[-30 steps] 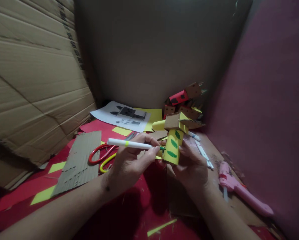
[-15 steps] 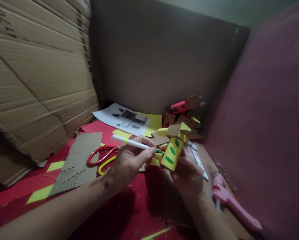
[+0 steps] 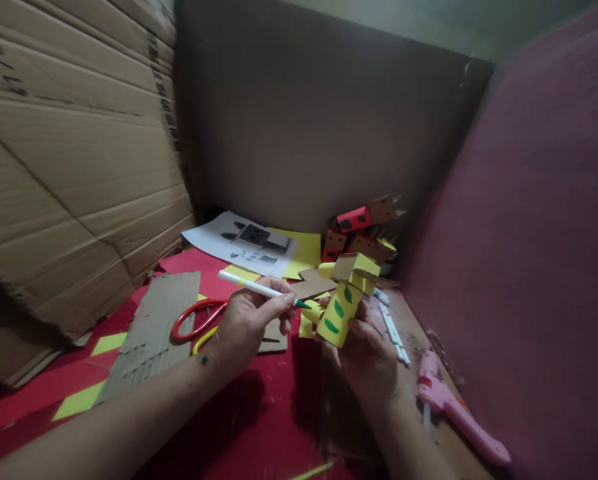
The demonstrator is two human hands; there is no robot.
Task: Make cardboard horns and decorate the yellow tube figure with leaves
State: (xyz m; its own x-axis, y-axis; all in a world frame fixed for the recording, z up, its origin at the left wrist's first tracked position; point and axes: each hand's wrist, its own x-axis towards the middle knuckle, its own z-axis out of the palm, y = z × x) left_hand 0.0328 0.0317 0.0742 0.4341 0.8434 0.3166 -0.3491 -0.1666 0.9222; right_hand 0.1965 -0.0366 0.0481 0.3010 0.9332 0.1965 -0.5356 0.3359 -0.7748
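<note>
Between the fingers of my left hand [image 3: 251, 317] is a marker [image 3: 259, 287] with a white barrel and a green tip. The tip points right, close beside a yellow paper-and-cardboard figure [image 3: 339, 310]. My right hand [image 3: 369, 353] grips that figure from below and the right, holding it tilted. Several green leaf shapes are drawn along its body, and a boxy piece with bare brown cardboard tops it. Some of my right fingers are hidden behind the figure. Left of my left hand lie scissors [image 3: 196, 320] with red and yellow handles, partly covered by the hand.
Corrugated cardboard [image 3: 149, 327] and yellow strips lie on the red surface at left. Behind are a printed sheet [image 3: 213, 243] and red-and-brown cardboard figures [image 3: 356, 220]. A pink glue gun [image 3: 446, 400] and white markers [image 3: 393, 333] lie at right. A large cardboard box [image 3: 79, 147] stands left.
The marker's tip has drawn back a little left from the figure, with my left hand. My right hand still holds the figure. The whole view has shifted slightly.
</note>
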